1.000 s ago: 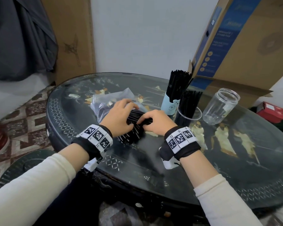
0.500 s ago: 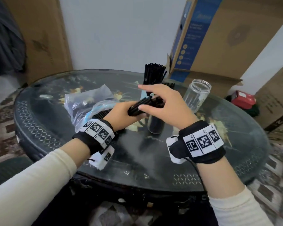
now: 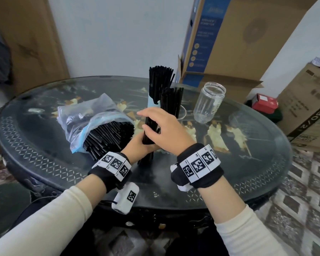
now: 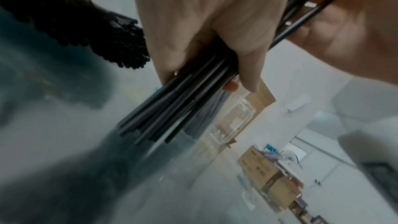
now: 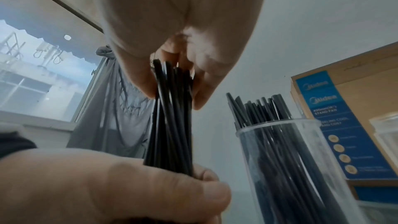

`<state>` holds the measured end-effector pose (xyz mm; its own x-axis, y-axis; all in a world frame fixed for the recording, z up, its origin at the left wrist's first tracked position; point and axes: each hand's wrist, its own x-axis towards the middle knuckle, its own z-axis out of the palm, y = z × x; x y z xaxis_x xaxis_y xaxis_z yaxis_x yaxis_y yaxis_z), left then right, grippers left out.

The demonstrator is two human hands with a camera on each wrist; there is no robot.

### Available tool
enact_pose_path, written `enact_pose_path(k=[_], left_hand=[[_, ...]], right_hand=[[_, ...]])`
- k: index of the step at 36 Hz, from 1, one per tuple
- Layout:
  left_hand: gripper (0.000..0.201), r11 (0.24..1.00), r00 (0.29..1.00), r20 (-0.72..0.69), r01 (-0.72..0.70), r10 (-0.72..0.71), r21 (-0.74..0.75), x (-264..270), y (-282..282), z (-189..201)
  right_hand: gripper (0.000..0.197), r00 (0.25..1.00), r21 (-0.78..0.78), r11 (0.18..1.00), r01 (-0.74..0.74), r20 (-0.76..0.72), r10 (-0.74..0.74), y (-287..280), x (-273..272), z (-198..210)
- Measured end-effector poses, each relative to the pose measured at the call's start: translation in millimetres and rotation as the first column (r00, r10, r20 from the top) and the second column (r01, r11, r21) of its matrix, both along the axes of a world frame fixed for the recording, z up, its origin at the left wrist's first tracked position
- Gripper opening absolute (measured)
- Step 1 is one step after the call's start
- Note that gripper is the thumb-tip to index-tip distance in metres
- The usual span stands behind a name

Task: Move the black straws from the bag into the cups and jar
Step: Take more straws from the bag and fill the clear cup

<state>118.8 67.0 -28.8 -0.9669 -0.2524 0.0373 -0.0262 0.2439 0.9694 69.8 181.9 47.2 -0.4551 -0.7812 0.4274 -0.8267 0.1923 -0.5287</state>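
Note:
A bundle of black straws point(image 3: 149, 133) stands nearly upright just above the table, in front of the cups. My left hand point(image 3: 141, 145) grips its lower part, fingers curled round it point(image 4: 215, 54). My right hand point(image 3: 152, 125) pinches the bundle higher up between thumb and fingers point(image 5: 172, 81). To the left lies the clear plastic bag point(image 3: 92, 115), open, with many black straws point(image 3: 109, 137) sticking out. Behind my hands stand a light blue cup point(image 3: 152, 103) and a clear cup point(image 5: 301, 168), both packed with straws. The glass jar point(image 3: 209, 102) to the right is empty.
All of this sits on a round, dark, glass-topped table point(image 3: 248, 163). A tall cardboard box point(image 3: 248, 34) leans at the back edge behind the jar. A red box point(image 3: 264, 103) and another carton point(image 3: 310, 108) stand on the floor at the right.
The bundle lay flat by the bag under both hands, was then lifted and held level, and is now turned upright in front of the cups. Both hands still hold it.

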Motion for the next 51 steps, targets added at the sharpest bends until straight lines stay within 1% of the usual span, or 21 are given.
enact_pose_path(k=[6,10,16,21,22,23,25,27,29,31,32,33,35,37,40,42,44,46,47,49,51], left_hand=[[0.026,0.999,0.999,0.017,-0.034,0.035,-0.024,-5.0,-0.7,7.7],[0.024,0.999,1.000,0.022,-0.012,0.011,0.033,-1.7,2.1,4.7],[0.016,0.996,0.997,0.078,-0.013,0.005,0.090,1.2,1.3,0.9],[0.008,0.999,0.996,0.085,-0.038,0.038,-0.004,2.4,0.3,0.9],[0.009,0.999,0.996,0.087,-0.034,0.036,-0.018,2.7,-0.9,1.6],[0.016,0.999,0.995,0.092,-0.028,0.030,-0.031,3.2,-2.0,2.9],[0.025,0.999,0.997,0.077,-0.001,0.005,-0.043,4.0,-4.7,6.8],[0.027,0.996,0.998,0.047,0.045,-0.042,-0.071,5.3,-5.7,14.9],[0.018,0.990,0.994,0.020,0.108,-0.106,-0.094,7.0,-6.5,24.9],[0.003,0.968,0.978,0.009,0.210,-0.211,-0.136,8.3,-6.6,36.3],[0.003,0.947,0.962,0.024,0.273,-0.273,-0.168,7.6,-6.2,41.3],[0.006,0.920,0.940,0.054,0.341,-0.337,-0.193,7.3,-4.9,46.4],[0.031,0.869,0.898,0.104,0.439,-0.427,-0.227,5.2,-3.0,50.9],[0.041,0.860,0.882,0.107,0.471,-0.458,-0.195,3.4,-1.0,50.2],[0.037,0.890,0.898,0.061,0.439,-0.435,-0.122,-0.1,5.0,49.0],[0.034,0.907,0.909,0.018,0.417,-0.416,-0.065,-4.5,9.5,51.1],[0.041,0.933,0.932,-0.042,0.359,-0.359,0.001,-9.7,14.0,55.3],[0.063,0.967,0.959,-0.146,0.252,-0.244,0.038,-16.5,17.5,57.1],[0.073,0.985,0.965,-0.205,0.173,-0.165,0.021,-20.6,19.0,56.7],[0.086,0.999,0.948,-0.317,-0.022,0.013,-0.024,-29.8,20.5,56.2],[0.097,0.982,0.915,-0.380,-0.177,0.136,-0.072,-40.6,19.4,54.5]], right_hand=[[0.036,1.000,-0.046,0.999,0.021,-0.022,-0.022,-6.3,-3.7,1.1],[0.039,1.000,-0.008,1.000,0.017,-0.011,-0.017,-6.7,-6.3,-4.2],[0.044,0.999,-0.025,0.999,0.041,-0.013,-0.041,-3.7,-6.1,-6.6],[0.051,0.999,0.014,0.999,0.035,-0.006,-0.035,-1.9,-6.4,-6.5],[0.054,0.999,0.006,0.999,0.044,0.001,-0.044,-0.7,-6.9,-5.5],[0.057,0.998,-0.009,0.998,0.056,0.013,-0.056,1.3,-7.2,-3.9],[0.066,0.994,-0.046,0.995,0.091,0.064,-0.088,6.4,-8.0,0.0],[0.076,0.984,-0.074,0.989,0.128,0.133,-0.118,11.8,-9.5,4.0],[0.082,0.974,-0.076,0.986,0.151,0.182,-0.135,16.7,-10.2,9.0],[0.079,0.965,-0.047,0.990,0.134,0.235,-0.120,20.5,-10.1,14.8],[0.073,0.957,-0.023,0.993,0.115,0.272,-0.105,21.9,-9.9,17.1],[0.064,0.943,0.001,0.996,0.094,0.322,-0.089,23.4,-9.4,18.8],[0.053,0.912,0.024,0.998,0.058,0.405,-0.063,25.6,-7.8,19.7],[0.034,0.912,0.023,0.998,0.052,0.405,-0.057,26.3,-5.3,18.9],[0.007,0.914,-0.024,0.995,0.097,0.397,-0.080,27.4,-4.6,21.6],[0.008,0.914,-0.068,0.988,0.140,0.394,-0.103,30.1,-7.5,26.9],[0.012,0.912,-0.130,0.974,0.188,0.392,-0.123,33.7,-14.2,35.6],[0.012,0.901,-0.206,0.951,0.232,0.414,-0.130,38.5,-23.7,47.3],[0.011,0.896,-0.240,0.935,0.261,0.420,-0.142,41.0,-29.0,53.8],[0.012,0.893,-0.308,0.892,0.330,0.409,-0.189,46.1,-41.0,66.0],[0.016,0.881,-0.361,0.843,0.399,0.404,-0.244,50.5,-55.0,75.2]])
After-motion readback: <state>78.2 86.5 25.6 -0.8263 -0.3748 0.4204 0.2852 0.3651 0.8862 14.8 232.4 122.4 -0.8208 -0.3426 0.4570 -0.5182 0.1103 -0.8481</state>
